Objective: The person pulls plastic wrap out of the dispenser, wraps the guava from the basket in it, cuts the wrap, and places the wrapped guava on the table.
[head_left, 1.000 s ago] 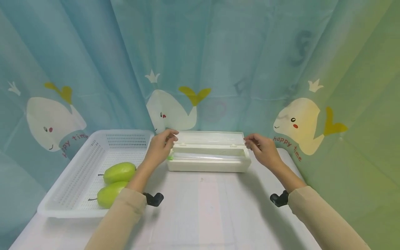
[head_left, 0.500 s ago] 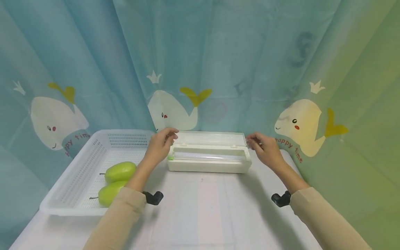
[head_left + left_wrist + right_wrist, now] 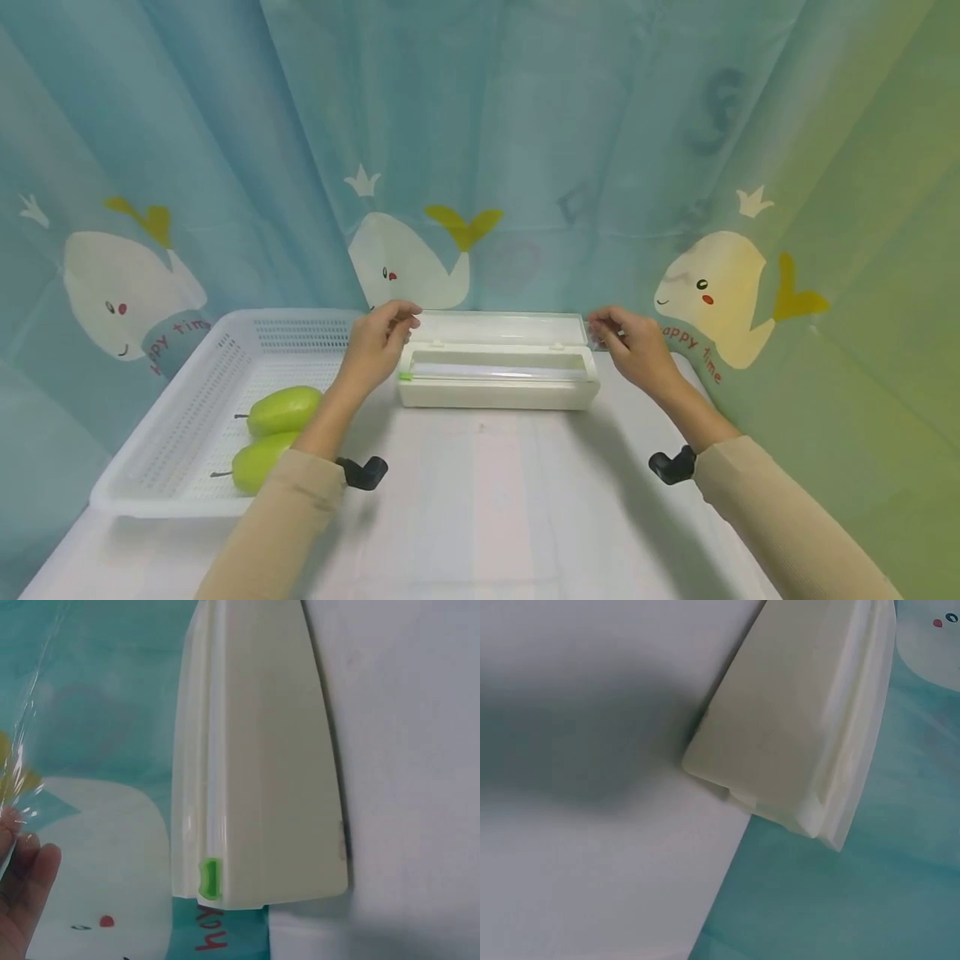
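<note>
A white cling film dispenser sits on the table, its lid raised at the back and a roll inside. A green slide cutter is at the left end of its front edge. Clear cling film, shiny and hard to make out, stretches above the box. My left hand pinches the film's left side between thumb and fingers, above the box's left end. At the right end my right hand pinches the film's other side. The right wrist view shows only the dispenser's end, without the hand.
To the left stands a white perforated plastic basket holding two green pears, partly behind the left forearm. A blue-green curtain with printed whales hangs close behind the dispenser. A pale cloth covers the table.
Both hands keep their pinch on the cling film and shift only slightly, the left one a little up and leftward. The dispenser, basket and pears stay in place; the head view drifts a little.
</note>
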### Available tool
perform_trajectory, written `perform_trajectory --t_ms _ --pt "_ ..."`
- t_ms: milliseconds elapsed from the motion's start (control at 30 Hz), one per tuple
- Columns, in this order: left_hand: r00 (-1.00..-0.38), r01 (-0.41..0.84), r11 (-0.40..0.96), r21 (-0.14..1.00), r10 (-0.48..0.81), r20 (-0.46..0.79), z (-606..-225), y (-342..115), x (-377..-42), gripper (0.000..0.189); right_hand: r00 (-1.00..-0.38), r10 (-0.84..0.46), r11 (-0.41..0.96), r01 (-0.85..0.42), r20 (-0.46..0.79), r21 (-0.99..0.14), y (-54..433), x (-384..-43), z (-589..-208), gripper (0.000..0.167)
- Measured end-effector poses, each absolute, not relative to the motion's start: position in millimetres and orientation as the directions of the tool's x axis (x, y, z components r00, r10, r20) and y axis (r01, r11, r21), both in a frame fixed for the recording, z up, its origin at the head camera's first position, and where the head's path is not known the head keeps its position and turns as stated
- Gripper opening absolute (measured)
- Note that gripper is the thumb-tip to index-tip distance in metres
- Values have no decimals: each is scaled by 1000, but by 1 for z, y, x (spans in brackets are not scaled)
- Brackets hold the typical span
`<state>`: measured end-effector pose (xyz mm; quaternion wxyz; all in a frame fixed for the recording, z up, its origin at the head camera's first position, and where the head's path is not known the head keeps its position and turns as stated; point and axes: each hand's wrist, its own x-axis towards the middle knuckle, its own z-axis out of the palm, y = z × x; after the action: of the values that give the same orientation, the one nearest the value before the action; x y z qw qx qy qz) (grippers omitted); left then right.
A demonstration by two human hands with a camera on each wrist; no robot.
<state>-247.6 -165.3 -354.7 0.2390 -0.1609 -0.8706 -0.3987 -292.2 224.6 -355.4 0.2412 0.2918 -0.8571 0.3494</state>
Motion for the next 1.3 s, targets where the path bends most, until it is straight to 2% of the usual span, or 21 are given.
perform_trajectory --t_ms 333,700,1300 --pt "-852 436 625 648 55 520 -357 -173 -244 18 -705 -340 592 -675 623 -441 215 -290 -347 9" --pt "-806 492 618 613 59 588 -351 -172 -246 17 -697 -338 569 -687 633 -452 217 -293 -339 11" --pt "-768 529 619 580 60 637 -337 -163 -240 17 -694 -329 561 -689 640 -459 224 -286 -334 14"
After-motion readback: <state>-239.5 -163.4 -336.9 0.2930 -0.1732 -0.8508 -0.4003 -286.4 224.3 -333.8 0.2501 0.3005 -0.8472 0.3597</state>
